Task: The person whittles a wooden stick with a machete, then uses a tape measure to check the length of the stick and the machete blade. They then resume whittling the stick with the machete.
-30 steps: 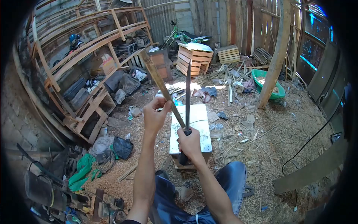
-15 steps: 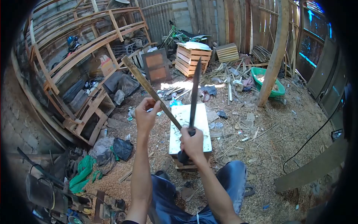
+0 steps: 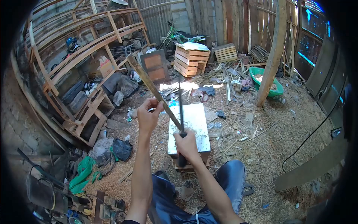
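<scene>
One large wooden frame (image 3: pixel 114 27) leans across the upper left, and below it a green cloth (image 3: pixel 82 173) lies on the littered floor beside a black plastic bag (image 3: pixel 121 149). A cardboard box (image 3: pixel 106 65) sits within the frame's lower part; red markings show on its side, too small to read. Next comes a dark panel (image 3: pixel 154 66) with two brown insets, propped upright.

In front of these, the left hand (image 3: pixel 148 114) pinches a wooden strip (image 3: pixel 150 86) between thumb and fingers, a narrow grip about midway along it. The strip slants down to the right, its lower end close to the right hand (image 3: pixel 187 145); whether it touches that hand, I cannot tell. The right hand's grip is closed around the black handle of a knife (image 3: pixel 181 112), whose blade points up and blurs toward the tip.

Both things are held over a white tabletop (image 3: pixel 194 123), its surface marked with dark smudges. Behind stands a slatted crate (image 3: pixel 190 61) with a pale item (image 3: pixel 195 46) on top, then a smaller crate (image 3: pixel 225 53). Farther right, a rough post (image 3: pixel 273 56) partly blocks the view of a green basin (image 3: pixel 276 92). A black cable (image 3: pixel 309 138) runs down the right side toward a curved-looking board (image 3: pixel 313 164).
</scene>
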The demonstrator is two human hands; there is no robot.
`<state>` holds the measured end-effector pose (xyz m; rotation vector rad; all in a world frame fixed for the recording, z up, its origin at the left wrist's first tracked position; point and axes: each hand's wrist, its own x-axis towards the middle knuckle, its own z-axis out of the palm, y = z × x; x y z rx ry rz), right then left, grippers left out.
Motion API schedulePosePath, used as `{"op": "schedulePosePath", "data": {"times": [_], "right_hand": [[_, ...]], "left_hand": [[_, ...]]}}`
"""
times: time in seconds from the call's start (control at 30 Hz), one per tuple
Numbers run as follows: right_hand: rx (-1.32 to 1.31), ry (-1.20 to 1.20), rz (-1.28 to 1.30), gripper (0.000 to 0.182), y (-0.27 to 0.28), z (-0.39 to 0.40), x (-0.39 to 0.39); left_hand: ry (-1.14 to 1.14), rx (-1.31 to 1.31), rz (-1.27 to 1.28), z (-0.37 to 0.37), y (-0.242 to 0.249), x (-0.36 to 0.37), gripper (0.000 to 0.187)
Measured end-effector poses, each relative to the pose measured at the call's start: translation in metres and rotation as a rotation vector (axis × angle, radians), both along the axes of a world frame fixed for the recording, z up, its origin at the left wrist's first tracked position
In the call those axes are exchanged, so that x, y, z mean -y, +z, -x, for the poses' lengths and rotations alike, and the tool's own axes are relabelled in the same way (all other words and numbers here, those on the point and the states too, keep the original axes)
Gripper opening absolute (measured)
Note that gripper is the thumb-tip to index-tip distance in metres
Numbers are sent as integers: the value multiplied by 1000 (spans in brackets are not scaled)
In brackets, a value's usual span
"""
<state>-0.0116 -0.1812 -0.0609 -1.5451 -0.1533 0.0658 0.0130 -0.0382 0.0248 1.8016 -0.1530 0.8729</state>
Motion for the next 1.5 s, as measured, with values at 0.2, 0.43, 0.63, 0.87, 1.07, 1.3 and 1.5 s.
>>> {"op": "schedulePosePath", "data": {"times": [0.2,0.43,0.63,0.87,1.07,1.3,1.5], "right_hand": [[-379,281,-75,24,4,7,31],[-113,68,-134,29,38,25,22],[-53,137,287,34,-25,35,22],[49,170,167,28,47,32,27],[160,57,-10,24,69,39,12],[107,211,220,29,62,38,4],[-75,141,168,30,46,39,-5]], "left_hand": [[-7,18,86,-4,-7,-17,8],[-96,143,81,2,10,3,17],[-252,305,622,6,36,1,20],[-312,274,579,9,35,2,16],[-375,274,474,12,34,29,22],[-275,351,523,8,29,14,23],[-346,408,587,20,27,28,22]]}}
